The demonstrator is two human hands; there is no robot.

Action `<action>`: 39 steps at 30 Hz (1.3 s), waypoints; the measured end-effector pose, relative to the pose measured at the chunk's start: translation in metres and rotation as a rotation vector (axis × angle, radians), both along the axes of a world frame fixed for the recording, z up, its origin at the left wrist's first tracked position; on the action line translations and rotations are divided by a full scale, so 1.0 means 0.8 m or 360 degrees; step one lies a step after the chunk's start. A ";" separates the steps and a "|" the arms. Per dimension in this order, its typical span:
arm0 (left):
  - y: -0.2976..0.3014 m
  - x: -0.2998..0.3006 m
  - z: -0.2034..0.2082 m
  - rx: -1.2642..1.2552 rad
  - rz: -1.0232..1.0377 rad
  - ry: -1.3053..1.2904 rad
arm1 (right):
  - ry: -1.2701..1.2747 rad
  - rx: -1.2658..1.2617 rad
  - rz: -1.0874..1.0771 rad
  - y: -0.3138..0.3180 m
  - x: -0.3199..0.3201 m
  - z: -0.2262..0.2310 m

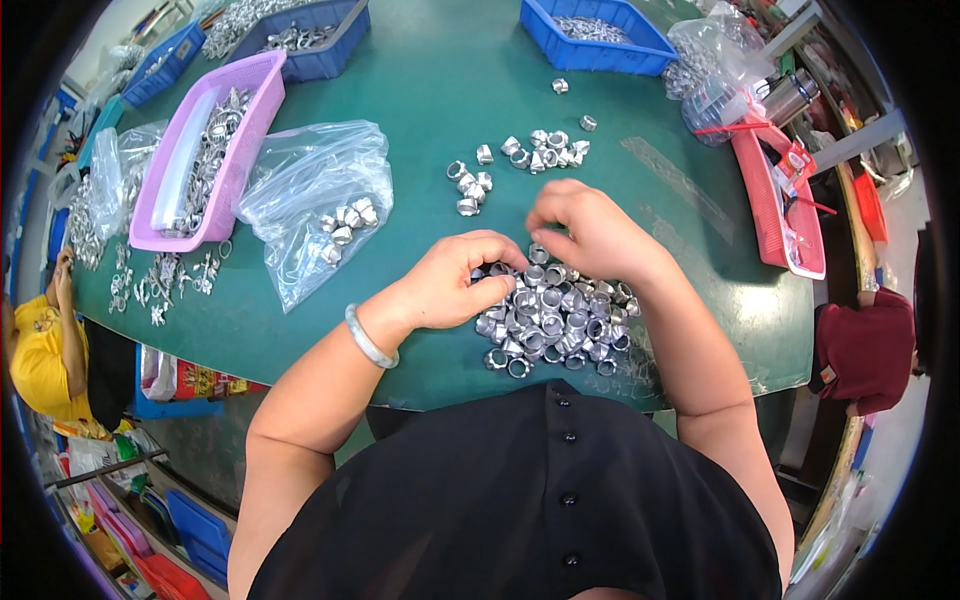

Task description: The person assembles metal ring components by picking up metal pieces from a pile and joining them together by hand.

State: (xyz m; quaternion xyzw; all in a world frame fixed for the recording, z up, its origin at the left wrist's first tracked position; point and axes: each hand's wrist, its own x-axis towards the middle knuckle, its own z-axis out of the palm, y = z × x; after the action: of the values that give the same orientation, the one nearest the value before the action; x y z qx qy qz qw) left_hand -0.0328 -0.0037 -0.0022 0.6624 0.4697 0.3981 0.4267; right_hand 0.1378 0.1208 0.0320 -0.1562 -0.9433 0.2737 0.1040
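A heap of silver metal rings [560,320] lies on the green table close in front of my body. At its upper left edge, my left hand [455,280] has thumb and fingers curled around a metal ring; the fingertips partly cover it. My right hand [590,230] is just above the heap's far side, fingers bent in and thumb close to them; what they hold, if anything, is hidden. Beyond my hands, a looser group of rings [545,152] is spread out, with a smaller cluster [469,189] to its left.
On the left, a clear plastic bag [300,205] with several rings on it lies beside a pink basket [265,110] of metal parts. Blue bins [640,55] stand at the back. A red-pink basket [765,215] is at the right edge. Other people sit at both sides.
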 end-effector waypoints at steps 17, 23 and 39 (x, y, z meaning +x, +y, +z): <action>0.016 -0.030 -0.014 -0.0207 0.1003 -0.0599 | -0.0433 0.0262 -0.0159 0.003 -0.107 -0.018; 0.017 -0.027 -0.012 -0.0282 0.1103 -0.0560 | -0.0221 0.0184 -0.0063 0.014 -0.091 -0.029; 0.017 -0.020 -0.013 -0.0417 0.0412 -0.1475 | 0.0600 -0.0929 -0.0196 -0.026 -0.027 -0.007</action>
State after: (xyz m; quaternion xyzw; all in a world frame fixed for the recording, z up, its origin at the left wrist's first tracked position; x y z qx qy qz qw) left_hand -0.0485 0.0099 -0.0130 0.2930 0.3552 0.6380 0.6172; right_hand 0.1166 0.1001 0.0261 -0.1826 -0.7784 0.5491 0.2435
